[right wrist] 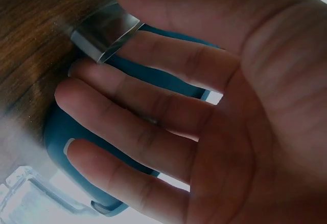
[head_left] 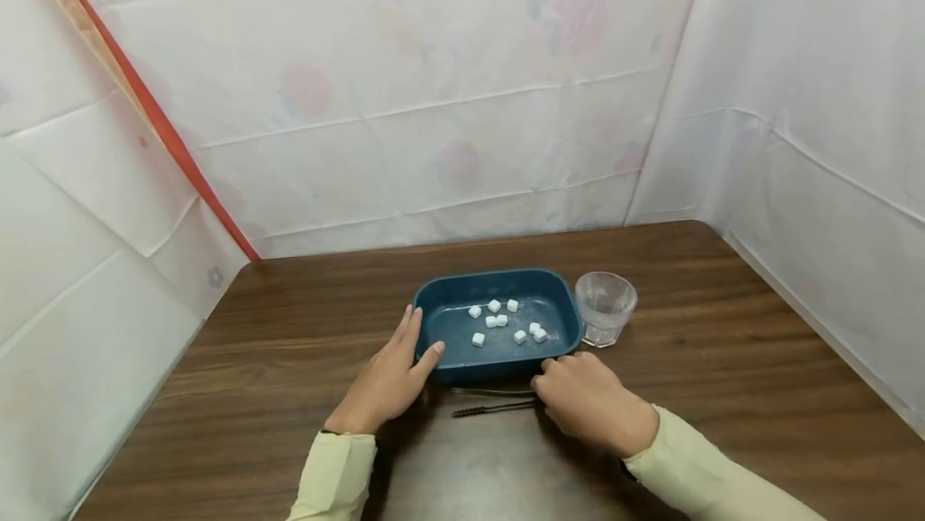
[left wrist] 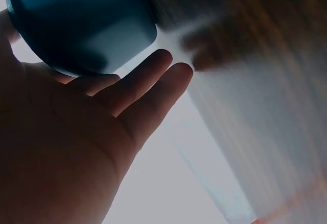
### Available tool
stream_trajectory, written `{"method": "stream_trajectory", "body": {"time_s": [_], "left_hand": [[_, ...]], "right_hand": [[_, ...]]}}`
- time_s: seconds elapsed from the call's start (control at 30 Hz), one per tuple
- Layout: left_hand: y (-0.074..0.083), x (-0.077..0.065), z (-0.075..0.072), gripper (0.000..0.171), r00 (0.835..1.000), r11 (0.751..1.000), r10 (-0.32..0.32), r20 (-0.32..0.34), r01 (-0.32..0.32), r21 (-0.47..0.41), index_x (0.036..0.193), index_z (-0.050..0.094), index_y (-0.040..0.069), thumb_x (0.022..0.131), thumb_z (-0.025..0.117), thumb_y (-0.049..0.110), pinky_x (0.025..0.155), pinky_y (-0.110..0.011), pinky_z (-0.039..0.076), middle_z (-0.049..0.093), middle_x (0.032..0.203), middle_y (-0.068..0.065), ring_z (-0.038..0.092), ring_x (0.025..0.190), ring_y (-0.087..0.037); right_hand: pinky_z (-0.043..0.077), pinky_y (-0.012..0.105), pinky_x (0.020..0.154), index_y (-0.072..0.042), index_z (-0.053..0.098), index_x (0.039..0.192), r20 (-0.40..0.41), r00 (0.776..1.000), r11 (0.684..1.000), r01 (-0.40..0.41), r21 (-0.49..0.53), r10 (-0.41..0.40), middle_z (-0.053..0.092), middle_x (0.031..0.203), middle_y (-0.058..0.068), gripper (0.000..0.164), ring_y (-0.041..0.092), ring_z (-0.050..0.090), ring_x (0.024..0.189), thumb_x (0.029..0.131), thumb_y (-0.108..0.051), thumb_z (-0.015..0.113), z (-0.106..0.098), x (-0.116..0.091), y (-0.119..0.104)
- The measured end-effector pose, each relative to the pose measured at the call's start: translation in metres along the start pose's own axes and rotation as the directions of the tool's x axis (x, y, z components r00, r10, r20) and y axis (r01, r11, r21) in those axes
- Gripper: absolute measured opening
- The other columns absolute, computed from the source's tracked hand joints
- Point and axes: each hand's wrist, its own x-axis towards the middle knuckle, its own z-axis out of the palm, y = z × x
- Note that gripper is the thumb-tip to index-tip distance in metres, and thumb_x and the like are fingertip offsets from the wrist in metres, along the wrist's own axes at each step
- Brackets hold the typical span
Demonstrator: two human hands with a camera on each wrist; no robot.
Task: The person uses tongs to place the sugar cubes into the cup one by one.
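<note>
A dark teal tray (head_left: 462,360) holds several small white cubes (head_left: 478,339) spread over its floor. My left hand (head_left: 386,380) rests against the tray's left end, fingers straight along the outer wall, thumb over the near rim. In front of the tray lie metal tongs (head_left: 499,406), their ridged arms pointing left and apart. At the tongs' right end is my right hand (head_left: 588,400). The right wrist view shows their bent metal band (right wrist: 107,32) pinched between its thumb and index finger; the other fingers extend loosely beside it.
A clear glass (head_left: 605,308) stands just right of the tray, close to its wall. The brown wooden table (head_left: 303,328) meets a white sheet (head_left: 405,128) at the back and sides. A red strip (head_left: 166,136) runs down the left corner.
</note>
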Motion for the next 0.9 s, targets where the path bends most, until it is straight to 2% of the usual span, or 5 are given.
{"method": "stream_trajectory", "body": {"time_s": [0.2, 0.4, 0.67, 0.9], "left_hand": [[-0.0034, 0.0013, -0.0007, 0.084, 0.999, 1.000, -0.003, 0.036, 0.004, -0.019, 0.163, 0.004, 0.021, 0.101, 0.037, 0.066, 0.114, -0.061, 0.025, -0.001, 0.167, -0.002, 0.021, 0.149, -0.030], [-0.0029, 0.0068, 0.0004, 0.084, 0.998, 0.998, 0.011, 0.058, -0.007, -0.070, 0.163, 0.002, 0.017, 0.103, 0.042, 0.059, 0.117, -0.058, 0.021, 0.001, 0.167, -0.003, 0.014, 0.151, -0.027], [-0.0016, 0.0086, -0.0013, 0.087, 0.999, 0.995, 0.030, 0.042, -0.026, -0.092, 0.162, 0.001, 0.014, 0.102, 0.044, 0.059, 0.118, -0.055, 0.019, 0.000, 0.168, -0.004, 0.009, 0.152, -0.025], [-0.0025, 0.0077, -0.0007, 0.086, 0.999, 0.996, 0.029, 0.037, -0.026, -0.088, 0.162, 0.000, 0.013, 0.103, 0.045, 0.055, 0.118, -0.055, 0.018, -0.002, 0.168, -0.005, 0.008, 0.152, -0.025]], "right_hand": [[0.042, 0.035, 0.042, -0.017, 0.068, 0.071, 0.014, 1.000, 1.000, 0.006, -0.020, -0.006, 0.059, 0.066, 0.002, 0.013, 0.020, 0.058, 0.056, 0.077, -0.019, 0.079, 0.0028, 0.0030, -0.0018], [0.042, 0.035, 0.042, -0.016, 0.067, 0.070, -0.004, 1.000, 0.999, 0.008, -0.032, -0.009, 0.058, 0.066, 0.003, 0.013, 0.021, 0.057, 0.056, 0.078, -0.016, 0.077, 0.0062, 0.0023, -0.0009], [0.042, 0.036, 0.042, -0.015, 0.063, 0.069, -0.011, 1.000, 0.999, 0.021, -0.028, -0.022, 0.057, 0.066, 0.003, 0.017, 0.020, 0.057, 0.056, 0.079, -0.016, 0.077, 0.0050, 0.0026, -0.0002], [0.042, 0.036, 0.041, -0.014, 0.058, 0.069, -0.004, 1.000, 0.999, 0.026, 0.039, -0.026, 0.056, 0.065, 0.001, 0.019, 0.018, 0.058, 0.055, 0.081, -0.014, 0.073, 0.0011, 0.0024, -0.0006]]}}
